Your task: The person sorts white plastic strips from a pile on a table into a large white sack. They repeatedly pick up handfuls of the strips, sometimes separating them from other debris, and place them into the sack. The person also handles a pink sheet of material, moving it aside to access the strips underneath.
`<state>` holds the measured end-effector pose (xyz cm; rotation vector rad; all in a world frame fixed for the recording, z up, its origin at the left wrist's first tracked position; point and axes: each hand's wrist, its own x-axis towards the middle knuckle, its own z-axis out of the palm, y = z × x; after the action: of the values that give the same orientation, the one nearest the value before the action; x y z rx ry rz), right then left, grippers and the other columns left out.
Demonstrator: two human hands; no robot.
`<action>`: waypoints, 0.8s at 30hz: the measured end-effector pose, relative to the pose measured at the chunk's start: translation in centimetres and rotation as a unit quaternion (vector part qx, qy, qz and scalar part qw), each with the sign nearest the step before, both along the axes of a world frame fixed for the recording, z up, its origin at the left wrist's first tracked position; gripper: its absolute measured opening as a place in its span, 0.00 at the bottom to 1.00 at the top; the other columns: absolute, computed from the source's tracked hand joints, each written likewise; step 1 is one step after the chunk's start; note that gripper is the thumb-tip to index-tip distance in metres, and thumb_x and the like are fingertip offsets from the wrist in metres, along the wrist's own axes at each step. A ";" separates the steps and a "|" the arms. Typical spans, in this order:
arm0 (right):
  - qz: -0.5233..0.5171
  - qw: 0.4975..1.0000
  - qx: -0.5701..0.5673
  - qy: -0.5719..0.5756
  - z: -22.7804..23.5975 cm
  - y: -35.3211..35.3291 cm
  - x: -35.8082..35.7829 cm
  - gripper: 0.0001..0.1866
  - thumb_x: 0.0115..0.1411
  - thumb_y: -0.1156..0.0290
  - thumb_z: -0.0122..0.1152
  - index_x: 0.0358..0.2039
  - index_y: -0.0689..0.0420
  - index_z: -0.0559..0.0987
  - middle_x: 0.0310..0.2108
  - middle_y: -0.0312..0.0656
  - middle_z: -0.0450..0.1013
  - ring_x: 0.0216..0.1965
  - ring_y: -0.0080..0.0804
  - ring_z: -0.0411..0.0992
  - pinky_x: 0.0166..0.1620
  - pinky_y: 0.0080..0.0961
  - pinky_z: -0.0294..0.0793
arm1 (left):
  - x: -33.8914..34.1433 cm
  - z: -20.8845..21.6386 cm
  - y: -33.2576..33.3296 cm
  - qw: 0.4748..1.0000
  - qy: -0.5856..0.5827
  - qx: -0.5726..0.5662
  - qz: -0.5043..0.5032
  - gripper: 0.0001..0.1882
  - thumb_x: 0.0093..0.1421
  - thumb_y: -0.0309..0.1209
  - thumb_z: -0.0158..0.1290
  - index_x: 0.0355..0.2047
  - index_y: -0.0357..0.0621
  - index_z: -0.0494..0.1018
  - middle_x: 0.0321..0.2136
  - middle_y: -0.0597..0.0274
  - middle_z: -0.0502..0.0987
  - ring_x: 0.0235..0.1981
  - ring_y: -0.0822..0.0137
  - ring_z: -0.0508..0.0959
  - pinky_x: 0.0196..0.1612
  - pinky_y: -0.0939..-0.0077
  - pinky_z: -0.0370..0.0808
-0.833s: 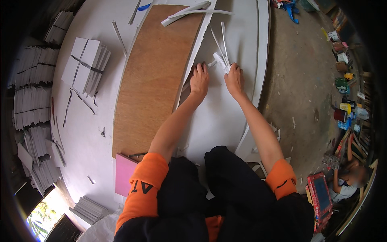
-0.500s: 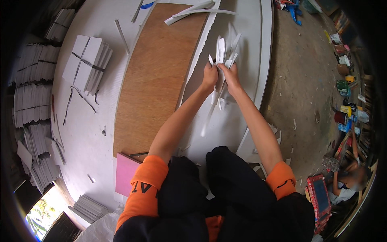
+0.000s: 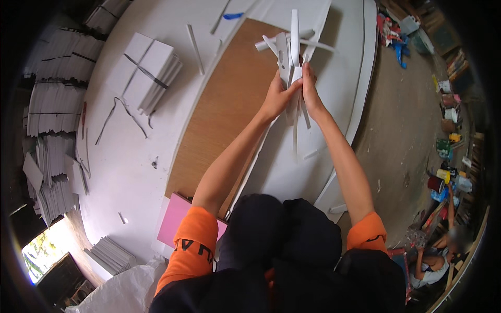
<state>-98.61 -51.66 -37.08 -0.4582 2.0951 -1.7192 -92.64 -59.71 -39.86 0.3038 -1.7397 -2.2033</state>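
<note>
Both my hands grip a loose bundle of white strips [image 3: 295, 39], thin offcuts of differing lengths that stick out above and below the fingers. My left hand [image 3: 277, 97] closes around the bundle's left side, by a flat piece with holes in it. On the other side my right hand [image 3: 311, 93] presses the strips, fingers pointing away from me. The bundle is held over the right edge of a brown wooden board [image 3: 222, 99]. Just behind it, other white strips [image 3: 326, 48] lie across the board's far end, partly covered by the bundle.
A strapped stack of white sheets [image 3: 148, 60] sits on the white surface at left, near a loose dark strap [image 3: 107, 122]. More bundled stacks [image 3: 57, 109] line the far left. A pink panel [image 3: 175, 216] lies by my left elbow. Another person [image 3: 438, 255] is at lower right.
The hands and bundle have shifted left and away relative to the brown board, closer to the strips at its far end. The whole view has swung, so the surroundings appear farther right.
</note>
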 end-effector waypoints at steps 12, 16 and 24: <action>0.089 0.994 -0.062 -0.032 20.7 -8.0 -11.2 0.37 0.57 0.45 0.42 0.56 0.62 0.53 0.47 0.47 0.65 0.44 0.36 0.65 0.50 0.29 0.61 | -2.5 14.6 -12.8 0.962 0.043 -0.263 0.063 0.20 0.51 0.30 0.54 0.40 0.36 0.61 0.18 0.55 0.67 0.19 0.70 0.64 0.23 0.75 0.63; 0.151 0.944 0.183 0.230 11.3 -8.1 -16.9 0.28 0.56 0.54 0.49 0.51 0.60 0.62 0.48 0.46 0.65 0.44 0.38 0.67 0.50 0.31 0.61 | -4.3 8.6 -16.1 0.940 -0.073 -0.323 0.081 0.24 0.47 0.31 0.56 0.41 0.33 0.61 0.18 0.49 0.69 0.20 0.55 0.69 0.25 0.65 0.65; 0.187 0.824 0.381 0.374 -7.4 -7.4 -15.8 0.33 0.54 0.64 0.52 0.58 0.55 0.52 0.61 0.39 0.45 0.62 0.38 0.41 0.59 0.53 0.40 | -5.4 -3.5 -16.2 0.914 -0.238 -0.322 0.068 0.21 0.46 0.33 0.56 0.35 0.33 0.62 0.24 0.39 0.72 0.30 0.42 0.72 0.31 0.56 0.68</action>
<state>-114.40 -59.08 -44.52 -1.3027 2.7048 -0.3716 -98.07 -75.91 -43.38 0.8085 -2.4867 -1.4056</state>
